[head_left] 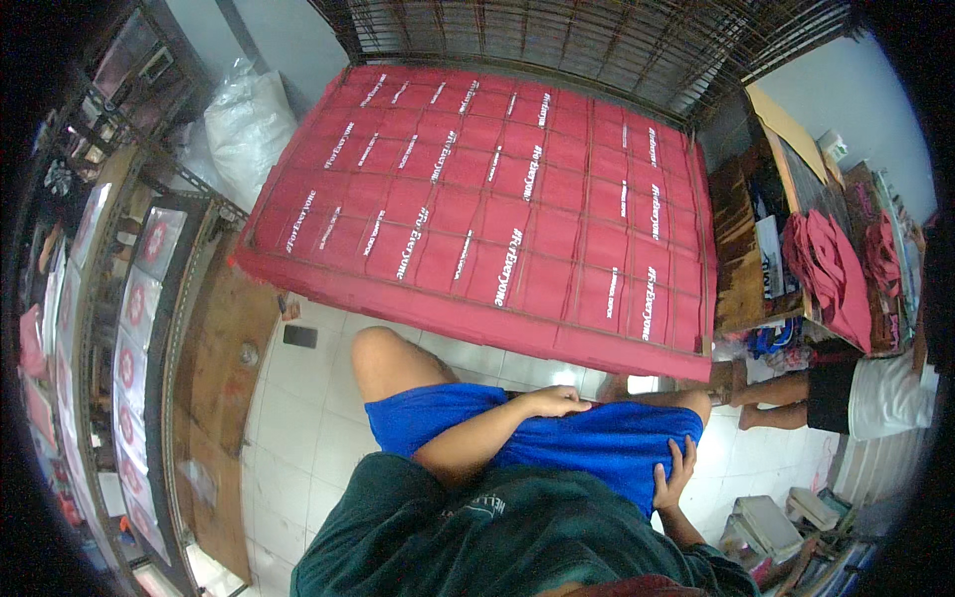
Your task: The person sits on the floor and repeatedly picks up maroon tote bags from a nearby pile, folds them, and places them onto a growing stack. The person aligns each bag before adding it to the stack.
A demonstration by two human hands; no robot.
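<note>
L hand (pixel 552 401) curled, grip unclear; R hand (pixel 676 472) splayed; both on blue shorts (pixel 597 436); rect. red panels (pixel 562 254) nearby.

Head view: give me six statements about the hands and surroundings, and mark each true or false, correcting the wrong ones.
1. The left hand and right hand both rest on blue shorts. True.
2. The right hand is balled into a fist. False: its fingers are spread.
3. The red surface carries white lettering. True.
4. Nothing stands to the left of the red surface. False: a bulging white bag does.
5. A dark flat rectangle lies on the tiled floor. True.
6. No other person is in view. False: another person's legs show at the right.
</note>
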